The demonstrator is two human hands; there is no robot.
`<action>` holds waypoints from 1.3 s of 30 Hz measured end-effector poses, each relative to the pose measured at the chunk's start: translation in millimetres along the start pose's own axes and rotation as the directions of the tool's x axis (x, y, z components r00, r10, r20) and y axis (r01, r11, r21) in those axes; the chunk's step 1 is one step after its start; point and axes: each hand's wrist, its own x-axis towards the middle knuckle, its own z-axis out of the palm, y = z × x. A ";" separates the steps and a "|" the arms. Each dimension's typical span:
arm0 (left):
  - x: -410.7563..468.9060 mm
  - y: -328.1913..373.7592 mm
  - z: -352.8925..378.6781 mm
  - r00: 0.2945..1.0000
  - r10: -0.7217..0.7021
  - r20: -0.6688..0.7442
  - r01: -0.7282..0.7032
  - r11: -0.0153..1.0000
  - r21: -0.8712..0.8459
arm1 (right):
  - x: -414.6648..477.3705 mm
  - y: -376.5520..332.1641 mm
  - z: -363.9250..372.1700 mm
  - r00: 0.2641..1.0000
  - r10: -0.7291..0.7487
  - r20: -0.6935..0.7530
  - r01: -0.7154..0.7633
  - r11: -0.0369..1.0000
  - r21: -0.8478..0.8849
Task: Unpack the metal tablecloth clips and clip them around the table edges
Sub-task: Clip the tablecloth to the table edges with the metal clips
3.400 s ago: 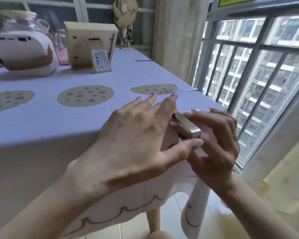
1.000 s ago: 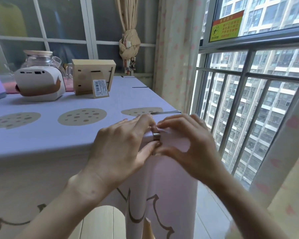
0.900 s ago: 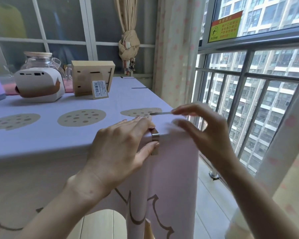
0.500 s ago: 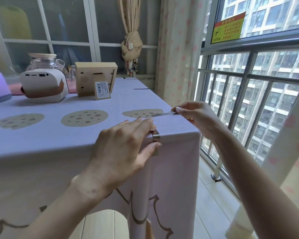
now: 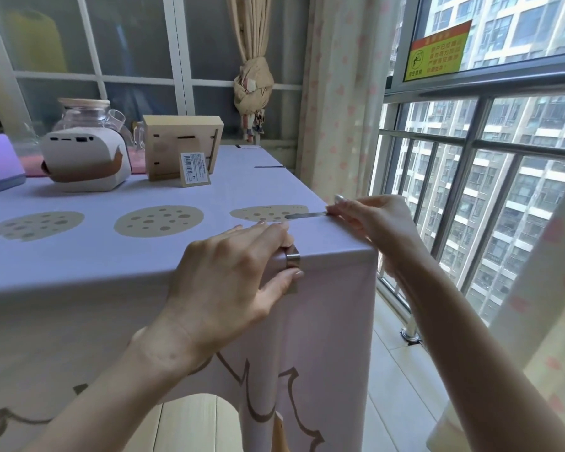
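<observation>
A lilac tablecloth with cookie prints covers the table. A metal clip sits over the near edge close to the right corner; my left hand grips it, fingers on top and thumb below. A second metal clip lies across the right edge, and my right hand pinches its outer end. Two more thin clips show farther along the right side and back edge.
A wooden box with a small labelled card stands at the back, beside a white device and a glass jar. A railed window is close on the right. A wooden stool sits under the near edge.
My right hand left the near-edge clip and moved to the clip on the right edge, gripping its end. My left hand stayed on the near-edge clip.
</observation>
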 end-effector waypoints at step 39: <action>2.9 3.6 -19.5 0.979 -0.163 0.121 0.203 0.817 -0.540 | -76.7 -43.8 48.6 0.629 -0.745 0.221 0.744 0.497 -0.447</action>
